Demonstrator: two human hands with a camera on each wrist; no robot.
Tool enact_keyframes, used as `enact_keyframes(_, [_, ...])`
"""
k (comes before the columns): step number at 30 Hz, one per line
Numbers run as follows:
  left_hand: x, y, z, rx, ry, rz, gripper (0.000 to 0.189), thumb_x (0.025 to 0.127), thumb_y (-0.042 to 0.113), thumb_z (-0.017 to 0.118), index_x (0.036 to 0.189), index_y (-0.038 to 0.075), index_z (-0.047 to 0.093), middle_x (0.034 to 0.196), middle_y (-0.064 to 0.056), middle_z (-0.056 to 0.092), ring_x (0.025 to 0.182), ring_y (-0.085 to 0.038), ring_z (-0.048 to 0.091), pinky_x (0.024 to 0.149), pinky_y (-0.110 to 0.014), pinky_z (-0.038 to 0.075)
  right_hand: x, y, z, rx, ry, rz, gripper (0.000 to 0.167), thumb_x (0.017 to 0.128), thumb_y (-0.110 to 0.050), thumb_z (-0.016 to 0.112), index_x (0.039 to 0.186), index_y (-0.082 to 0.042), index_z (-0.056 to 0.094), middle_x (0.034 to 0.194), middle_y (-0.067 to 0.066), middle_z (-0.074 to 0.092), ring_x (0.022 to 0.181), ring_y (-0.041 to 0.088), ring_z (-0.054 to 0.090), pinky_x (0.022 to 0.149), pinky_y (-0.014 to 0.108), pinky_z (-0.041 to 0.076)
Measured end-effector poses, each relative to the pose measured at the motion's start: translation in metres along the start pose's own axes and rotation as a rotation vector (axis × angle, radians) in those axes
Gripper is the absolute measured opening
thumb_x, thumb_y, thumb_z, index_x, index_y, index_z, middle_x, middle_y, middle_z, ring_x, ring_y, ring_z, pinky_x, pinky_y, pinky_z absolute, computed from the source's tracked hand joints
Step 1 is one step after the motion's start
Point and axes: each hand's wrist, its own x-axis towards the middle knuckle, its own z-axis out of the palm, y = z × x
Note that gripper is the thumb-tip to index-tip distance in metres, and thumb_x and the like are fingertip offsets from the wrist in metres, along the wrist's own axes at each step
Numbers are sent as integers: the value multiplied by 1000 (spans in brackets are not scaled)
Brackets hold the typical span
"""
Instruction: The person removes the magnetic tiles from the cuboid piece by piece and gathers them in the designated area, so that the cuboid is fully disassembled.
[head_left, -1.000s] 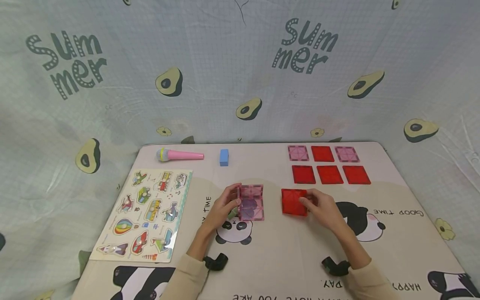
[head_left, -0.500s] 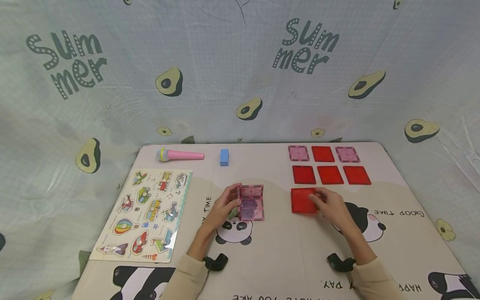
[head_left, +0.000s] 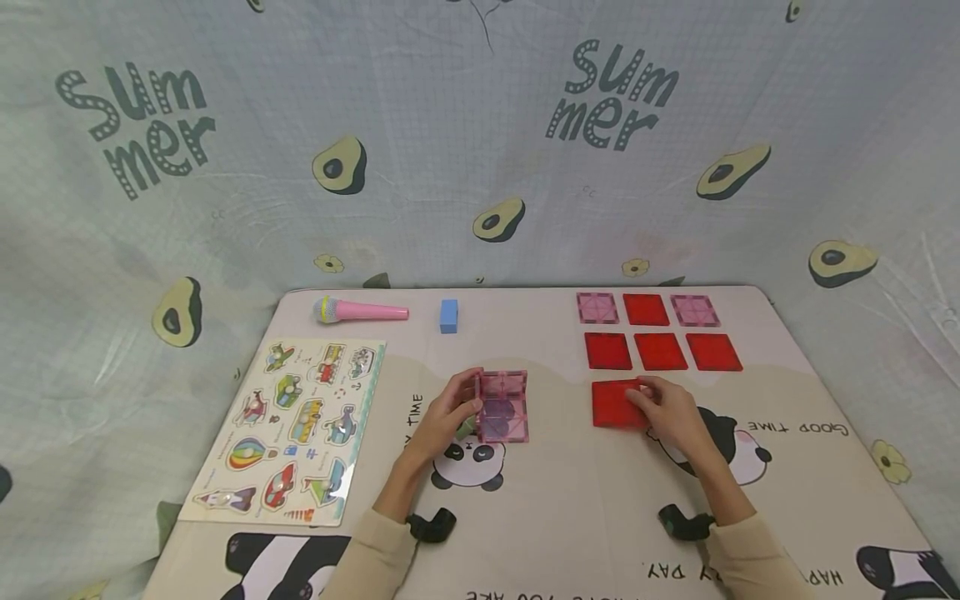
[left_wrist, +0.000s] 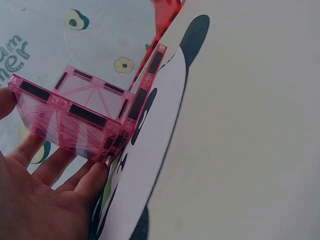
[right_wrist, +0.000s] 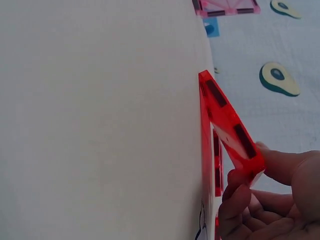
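My left hand (head_left: 441, 423) grips the left wall of a small pink magnetic-tile structure (head_left: 504, 419). One see-through pink tile lies flat as its base; others stand upright at its left and back. In the left wrist view the fingers (left_wrist: 52, 167) spread along the outside of an upright pink tile (left_wrist: 65, 117). Off to the right, my right hand (head_left: 672, 417) pinches a red magnetic tile (head_left: 613, 404) by its right side. That tile leans, as the right wrist view shows: the held edge is raised and the far edge is down at the tabletop.
Behind the right hand, several red tiles (head_left: 660, 351) and two pink tiles (head_left: 597, 308) lie in two rows. A toy microphone (head_left: 367, 311) and a blue block (head_left: 448, 317) lie at the back left. A picture puzzle board (head_left: 288, 433) covers the table's left side.
My right hand has moved to the right with the red tile, bringing it nearer the rows of tiles. The left hand and the pink structure have stayed in place.
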Motion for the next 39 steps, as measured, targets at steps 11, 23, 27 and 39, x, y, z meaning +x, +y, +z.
enact_keyframes(11, [1,-3,0,8,-2,3,53,103,18,50,153,12,35,151,-20,46,139,-40,47,112,-54,46,5,4,2,-19,-16,48,59,91,-27,74,133,10,54,101,22,65,85,26,57,60,22,53])
enact_keyframes(23, [0,-2,0,6,3,3,52,103,19,50,153,14,36,152,-17,46,138,-39,48,112,-54,46,5,2,4,-77,-23,39,51,91,-24,73,125,12,59,94,21,66,79,24,55,55,23,51])
enact_keyframes(27, [0,-3,-1,3,-3,7,53,103,19,49,153,14,35,152,-17,46,139,-40,47,113,-56,45,5,2,4,-80,-23,31,47,91,-21,73,122,12,61,87,17,65,73,22,54,52,23,48])
enact_keyframes(39, [1,-3,0,0,-8,7,53,103,19,49,154,12,34,151,-17,47,138,-39,48,112,-57,45,5,1,4,-74,-42,48,48,92,-22,73,124,12,59,89,18,65,71,20,55,55,23,52])
